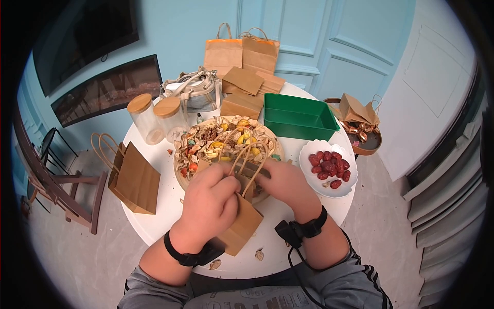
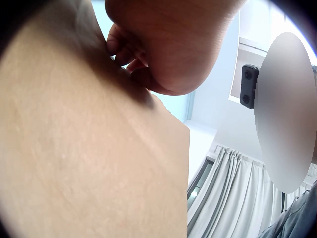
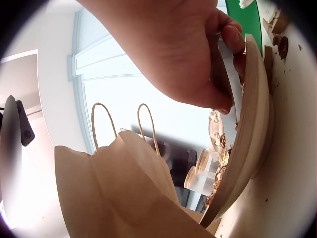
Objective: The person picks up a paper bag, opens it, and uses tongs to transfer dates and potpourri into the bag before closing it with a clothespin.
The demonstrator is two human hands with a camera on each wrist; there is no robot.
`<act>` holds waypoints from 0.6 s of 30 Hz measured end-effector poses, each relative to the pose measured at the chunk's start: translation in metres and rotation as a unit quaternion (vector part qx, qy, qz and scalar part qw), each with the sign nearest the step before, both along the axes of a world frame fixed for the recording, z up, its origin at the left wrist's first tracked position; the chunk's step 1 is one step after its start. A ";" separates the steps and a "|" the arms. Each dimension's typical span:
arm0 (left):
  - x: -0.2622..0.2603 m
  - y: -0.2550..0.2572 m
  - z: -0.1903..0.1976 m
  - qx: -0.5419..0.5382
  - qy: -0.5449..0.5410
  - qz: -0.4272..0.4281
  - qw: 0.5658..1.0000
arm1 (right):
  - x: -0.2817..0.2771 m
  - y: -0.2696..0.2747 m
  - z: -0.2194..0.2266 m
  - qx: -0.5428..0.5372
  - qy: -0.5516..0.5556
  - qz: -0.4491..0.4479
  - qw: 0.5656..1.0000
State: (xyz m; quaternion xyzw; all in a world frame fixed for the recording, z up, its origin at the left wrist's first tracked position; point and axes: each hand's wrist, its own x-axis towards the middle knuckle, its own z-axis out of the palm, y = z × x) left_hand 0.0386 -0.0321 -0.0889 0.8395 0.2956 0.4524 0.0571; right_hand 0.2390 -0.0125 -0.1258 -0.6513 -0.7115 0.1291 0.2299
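Note:
A brown paper bag with twisted handles stands at the table's near side. Its top edge is gripped by my left hand, fingers curled; the left wrist view shows the same hand against the bag's side. Over the round wooden tray of dried petals and fruit pieces, my right hand holds a grey, smooth-sided thing between thumb and fingers in the right wrist view. Most of that thing is hidden by the hand. The bag's handles rise between both hands.
Another paper bag stands left. Two lidded jars, a handbag and more paper bags are behind the tray. A green bin stands back right, and a white plate bears red dates.

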 end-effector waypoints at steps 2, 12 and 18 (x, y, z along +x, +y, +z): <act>0.000 0.000 0.000 -0.002 0.001 -0.001 1.000 | 0.001 0.000 0.003 -0.013 -0.010 -0.024 1.000; 0.000 0.000 -0.001 -0.012 0.005 0.005 1.000 | 0.006 0.001 -0.001 0.025 -0.007 -0.024 0.999; 0.000 0.000 -0.001 -0.009 0.001 0.001 1.000 | 0.005 0.000 0.004 -0.011 -0.040 -0.025 0.999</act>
